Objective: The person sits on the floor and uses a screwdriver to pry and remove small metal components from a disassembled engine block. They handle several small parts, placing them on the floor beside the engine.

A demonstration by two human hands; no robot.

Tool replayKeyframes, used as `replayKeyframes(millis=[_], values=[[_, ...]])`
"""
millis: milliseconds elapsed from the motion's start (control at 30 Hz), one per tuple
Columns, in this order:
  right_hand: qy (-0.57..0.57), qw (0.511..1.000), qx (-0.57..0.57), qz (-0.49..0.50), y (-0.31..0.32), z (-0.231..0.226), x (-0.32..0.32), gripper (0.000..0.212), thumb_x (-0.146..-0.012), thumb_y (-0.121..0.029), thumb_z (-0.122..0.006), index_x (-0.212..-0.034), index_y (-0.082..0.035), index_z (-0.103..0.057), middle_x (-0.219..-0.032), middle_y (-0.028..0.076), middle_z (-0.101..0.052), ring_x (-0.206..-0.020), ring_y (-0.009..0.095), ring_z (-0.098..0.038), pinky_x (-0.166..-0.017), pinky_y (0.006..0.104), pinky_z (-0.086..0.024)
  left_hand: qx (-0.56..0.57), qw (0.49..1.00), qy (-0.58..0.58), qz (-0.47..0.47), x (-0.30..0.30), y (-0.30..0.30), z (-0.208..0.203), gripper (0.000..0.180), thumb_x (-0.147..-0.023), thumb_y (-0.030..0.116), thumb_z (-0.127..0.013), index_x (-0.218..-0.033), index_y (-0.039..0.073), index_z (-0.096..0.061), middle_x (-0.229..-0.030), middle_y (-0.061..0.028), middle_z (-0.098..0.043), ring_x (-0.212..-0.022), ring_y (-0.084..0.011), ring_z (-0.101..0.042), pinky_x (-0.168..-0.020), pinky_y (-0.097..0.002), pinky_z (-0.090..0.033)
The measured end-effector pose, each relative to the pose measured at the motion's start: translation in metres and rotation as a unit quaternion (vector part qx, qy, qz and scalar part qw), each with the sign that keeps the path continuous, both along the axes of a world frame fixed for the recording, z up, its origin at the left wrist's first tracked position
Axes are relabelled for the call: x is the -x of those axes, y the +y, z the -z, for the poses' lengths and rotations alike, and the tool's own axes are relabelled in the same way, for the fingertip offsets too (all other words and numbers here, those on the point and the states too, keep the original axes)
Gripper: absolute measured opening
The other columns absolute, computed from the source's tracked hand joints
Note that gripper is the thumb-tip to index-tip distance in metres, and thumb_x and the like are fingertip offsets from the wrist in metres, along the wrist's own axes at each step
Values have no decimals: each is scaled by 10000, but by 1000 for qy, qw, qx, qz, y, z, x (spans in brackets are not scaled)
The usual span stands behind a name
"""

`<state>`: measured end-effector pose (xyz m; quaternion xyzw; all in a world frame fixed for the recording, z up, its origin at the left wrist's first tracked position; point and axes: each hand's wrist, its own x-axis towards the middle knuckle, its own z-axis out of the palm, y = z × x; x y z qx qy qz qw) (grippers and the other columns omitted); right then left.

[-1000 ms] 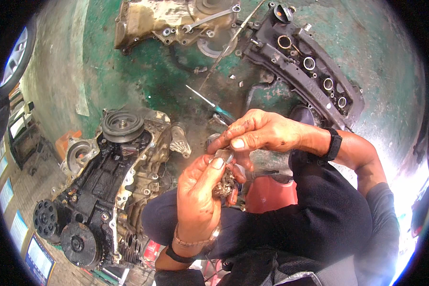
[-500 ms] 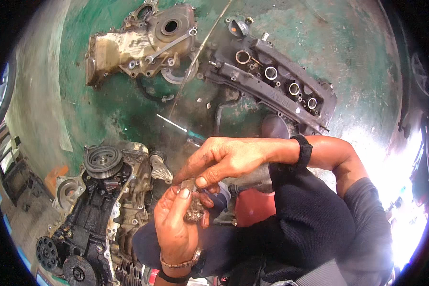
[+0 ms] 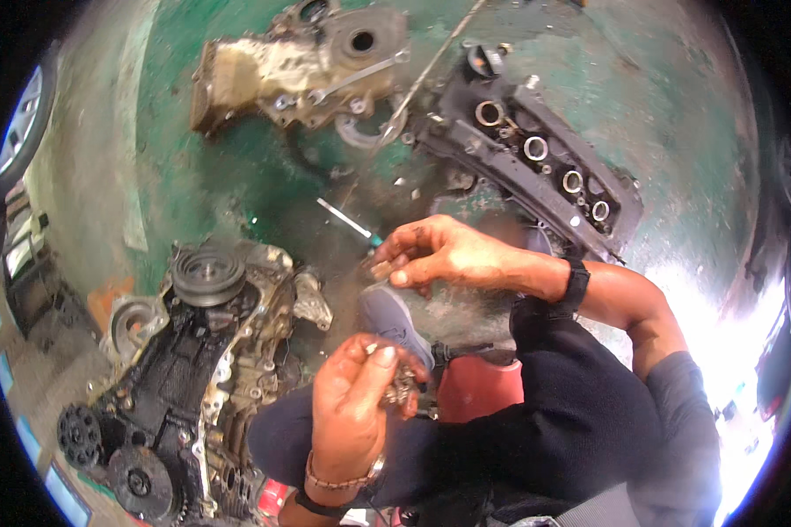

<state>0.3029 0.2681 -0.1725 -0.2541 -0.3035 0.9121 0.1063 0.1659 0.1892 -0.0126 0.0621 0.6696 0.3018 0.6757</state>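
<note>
Left hand [image 3: 350, 388]: closed around metal parts [image 3: 401, 388] — a cupped palm should stop spills
Right hand [image 3: 448, 253]: pinching a small piece [image 3: 380, 270] — gently seems best

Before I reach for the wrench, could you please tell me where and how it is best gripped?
The wrench is probably best pinched mid-shaft, from above and across its narrow width: it is long and slim, and lies slantwise and uncovered on top of the tan cover.
</note>
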Motion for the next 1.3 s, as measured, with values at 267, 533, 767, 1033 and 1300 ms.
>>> replayKeyframes(millis=[267, 533, 767, 1033, 1300], values=[[-94, 995, -39, -2, 0, -4, 1, 383, -776, -126, -661, -1131, -4, -586, -996, 29, -640, -812, 105, -568, -637, 229, -463, -40, 997, -67, 11, 3, -12, 2, 109, -954, 125, -523, -900, 39, -564, -751, -20, -612, -557, -64, -521, -504, -209, -424], [-104, 994, -25, 24, -7, -4, 1, 332, -791, -94, -689, -1102, -24, -596, -912, -9, -650, -762, 73, -576, -634, 217, -465, -67, 990, -120, 1, 0, -19, 2, 109, -948, 120, -549, -873, 44, -529, -716, 42, -531, -634, -24, -489, -569, -197, -418], [-184, 976, -116, 23, -5, 18, 5, 342, -811, -141, -679, -1111, -7, -584, -861, -8, -599, -704, 71, -531, -578, 226, -435, -27, 987, -156, 14, 4, -17, -8, 122, -958, 138, -538, -882, 43, -531, -731, 26, -554, -638, -31, -513, -565, -206, -427], [-249, 957, -123, 82, 1, 96, 24, 357, -836, -85, -655, -1170, 5, -564, -867, 24, -608, -619, 76, -511, -525, 226, -433, -22, 983, -158, 87, 2, -10, -27, 102, -957, 121, -525, -967, 28, -563, -856, -32, -633, -703, -49, -540, -631, -204, -443], [-321, 936, -143, 24, 3, 139, 14, 574, -865, -37, -593, -1380, 33, -350, -813, 67, -618, -645, 130, -578, -534, 274, -491, 1, 984, -133, 119, 5, -8, -23, 102, -949, 118, -532, -969, 21, -559, -898, -58, -641, -755, -73, -554, -687, -228, -449]])
